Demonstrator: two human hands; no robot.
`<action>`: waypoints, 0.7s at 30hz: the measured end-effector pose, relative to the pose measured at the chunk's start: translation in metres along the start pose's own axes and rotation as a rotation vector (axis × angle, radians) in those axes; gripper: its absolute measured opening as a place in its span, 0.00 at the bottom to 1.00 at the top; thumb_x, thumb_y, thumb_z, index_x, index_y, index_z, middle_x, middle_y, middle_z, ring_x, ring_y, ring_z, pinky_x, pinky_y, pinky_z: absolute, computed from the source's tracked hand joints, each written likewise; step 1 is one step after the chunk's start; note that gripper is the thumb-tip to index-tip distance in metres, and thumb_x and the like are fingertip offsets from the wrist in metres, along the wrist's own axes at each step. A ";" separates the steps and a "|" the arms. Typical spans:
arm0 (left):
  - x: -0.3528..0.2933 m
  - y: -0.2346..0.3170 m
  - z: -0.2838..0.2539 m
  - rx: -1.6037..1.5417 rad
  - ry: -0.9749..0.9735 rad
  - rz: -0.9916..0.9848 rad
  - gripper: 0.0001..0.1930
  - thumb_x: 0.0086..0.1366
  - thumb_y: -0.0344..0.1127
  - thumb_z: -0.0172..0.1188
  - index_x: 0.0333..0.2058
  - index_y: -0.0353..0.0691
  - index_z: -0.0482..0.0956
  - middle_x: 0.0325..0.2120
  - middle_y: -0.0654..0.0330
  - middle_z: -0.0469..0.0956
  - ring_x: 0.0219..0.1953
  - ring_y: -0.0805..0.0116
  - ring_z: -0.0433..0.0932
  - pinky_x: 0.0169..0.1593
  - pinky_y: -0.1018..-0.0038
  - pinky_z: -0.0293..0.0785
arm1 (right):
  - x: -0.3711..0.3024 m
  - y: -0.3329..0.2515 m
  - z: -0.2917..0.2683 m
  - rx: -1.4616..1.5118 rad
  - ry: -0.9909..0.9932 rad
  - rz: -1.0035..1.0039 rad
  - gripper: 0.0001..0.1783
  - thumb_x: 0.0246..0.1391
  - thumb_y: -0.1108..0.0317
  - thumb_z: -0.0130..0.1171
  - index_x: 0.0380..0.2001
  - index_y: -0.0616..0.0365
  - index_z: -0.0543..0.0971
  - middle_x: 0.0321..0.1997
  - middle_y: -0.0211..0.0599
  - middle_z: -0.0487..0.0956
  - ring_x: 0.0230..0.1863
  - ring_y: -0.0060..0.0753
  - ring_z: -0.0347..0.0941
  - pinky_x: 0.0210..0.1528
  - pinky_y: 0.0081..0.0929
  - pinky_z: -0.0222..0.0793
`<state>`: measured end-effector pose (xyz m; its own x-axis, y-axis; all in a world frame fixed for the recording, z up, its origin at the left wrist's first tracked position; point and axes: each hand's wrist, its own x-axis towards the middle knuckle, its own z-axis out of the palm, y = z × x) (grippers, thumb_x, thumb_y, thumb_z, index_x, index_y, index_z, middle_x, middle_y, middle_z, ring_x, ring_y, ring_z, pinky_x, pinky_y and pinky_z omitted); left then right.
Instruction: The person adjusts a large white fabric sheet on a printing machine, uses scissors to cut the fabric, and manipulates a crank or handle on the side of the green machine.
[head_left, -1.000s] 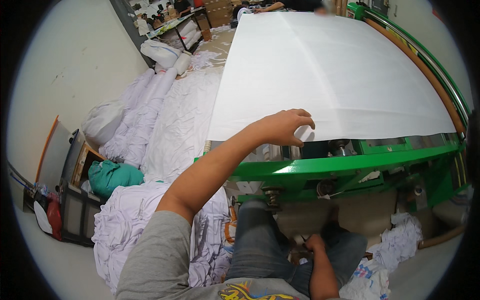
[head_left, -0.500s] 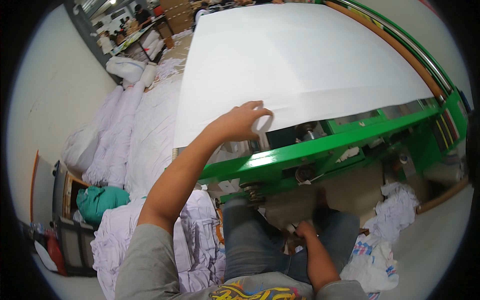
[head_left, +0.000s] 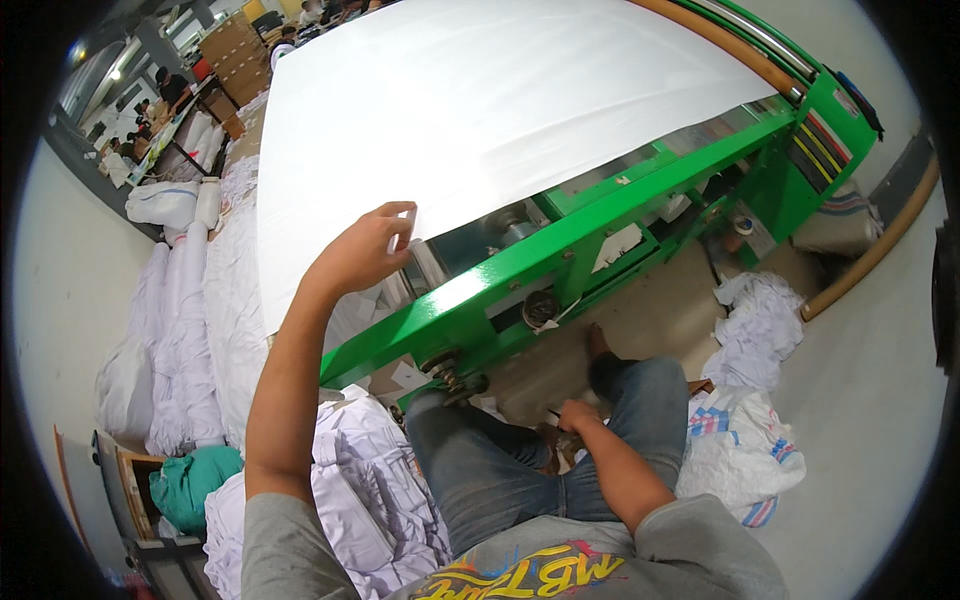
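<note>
A broad white sheet (head_left: 430,110), of fabric or paper, lies over a green machine frame (head_left: 600,250). My left hand (head_left: 365,250) reaches over the frame's near rail to the sheet's near edge, close to its left corner. Its fingers are bent round that edge, with thumb and fingertips closing on it. Low between my knees, my right hand (head_left: 578,415) is closed. A small dark tip pokes out of its fist, but what it belongs to is hidden.
Piled white cloth (head_left: 350,490) lies beside my left leg, near a green bundle (head_left: 195,485). White rolls (head_left: 180,340) line the left wall. Right of me are crumpled white cloth (head_left: 755,330), a white sack (head_left: 745,445) and a brown tube (head_left: 880,245). Other people sit far off.
The whole view has turned, so the sheet and machine appear farther left and more tilted. My left hand stays at the sheet's near edge; my right hand stays low between my knees.
</note>
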<state>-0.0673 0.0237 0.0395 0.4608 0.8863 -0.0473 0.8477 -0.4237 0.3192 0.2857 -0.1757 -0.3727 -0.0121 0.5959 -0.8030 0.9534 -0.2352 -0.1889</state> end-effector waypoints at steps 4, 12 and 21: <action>-0.001 0.006 -0.006 -0.025 -0.024 0.010 0.08 0.65 0.33 0.68 0.33 0.32 0.85 0.76 0.46 0.67 0.69 0.43 0.77 0.70 0.57 0.76 | 0.002 0.002 0.000 0.025 0.034 -0.017 0.25 0.53 0.61 0.69 0.51 0.67 0.89 0.55 0.60 0.88 0.56 0.58 0.87 0.60 0.47 0.81; -0.003 -0.010 -0.001 -0.125 -0.187 0.155 0.09 0.62 0.34 0.66 0.25 0.36 0.82 0.81 0.53 0.63 0.84 0.47 0.54 0.83 0.51 0.56 | 0.025 0.018 0.011 -0.092 0.028 -0.015 0.29 0.54 0.52 0.73 0.50 0.66 0.90 0.52 0.56 0.90 0.53 0.57 0.88 0.60 0.47 0.81; 0.011 -0.009 0.009 -0.128 -0.028 0.120 0.08 0.64 0.32 0.65 0.28 0.33 0.81 0.60 0.46 0.83 0.61 0.44 0.82 0.64 0.56 0.78 | 0.061 0.043 0.036 -0.187 0.094 -0.120 0.29 0.50 0.48 0.79 0.43 0.66 0.91 0.45 0.53 0.91 0.49 0.51 0.90 0.54 0.44 0.83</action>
<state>-0.0682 0.0355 0.0279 0.5656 0.8242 -0.0271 0.7463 -0.4977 0.4420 0.3152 -0.1771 -0.4500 -0.1092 0.6823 -0.7229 0.9861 -0.0172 -0.1652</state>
